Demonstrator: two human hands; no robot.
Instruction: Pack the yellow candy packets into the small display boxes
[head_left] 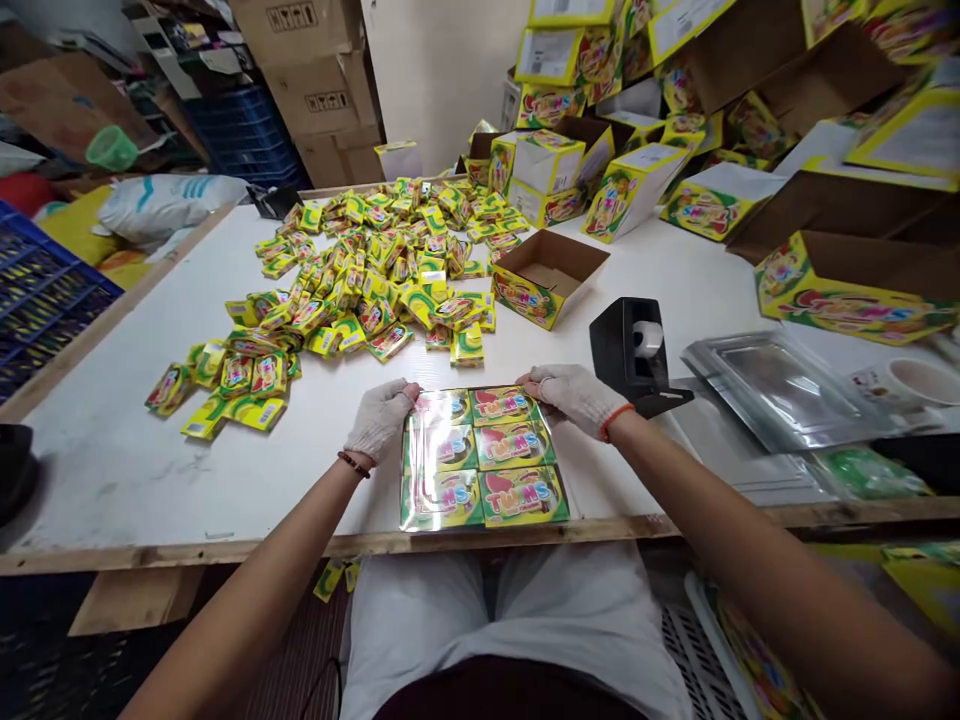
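At the table's front edge lies a clear plastic cover [441, 462] over several small green and yellow TWINS boxes [517, 450], set in two columns. My left hand [381, 418], in a white glove with bare fingertips, pinches the far left corner of this cover. At its far right corner, my gloved right hand [574, 398] grips the edge in the same way. The fingers of both hands are closed on the rim; whether they also touch the boxes beneath, I cannot tell. Beyond the hands spreads a heap of small yellow candy boxes [375, 270].
A black tape dispenser [626, 350] stands right of my right hand. Clear plastic covers [787, 385] are stacked farther right, near a white cup [922, 382]. An open display carton [551, 275] sits behind, with more cartons [705, 200] piled at back right. A blue crate [45, 290] is at left.
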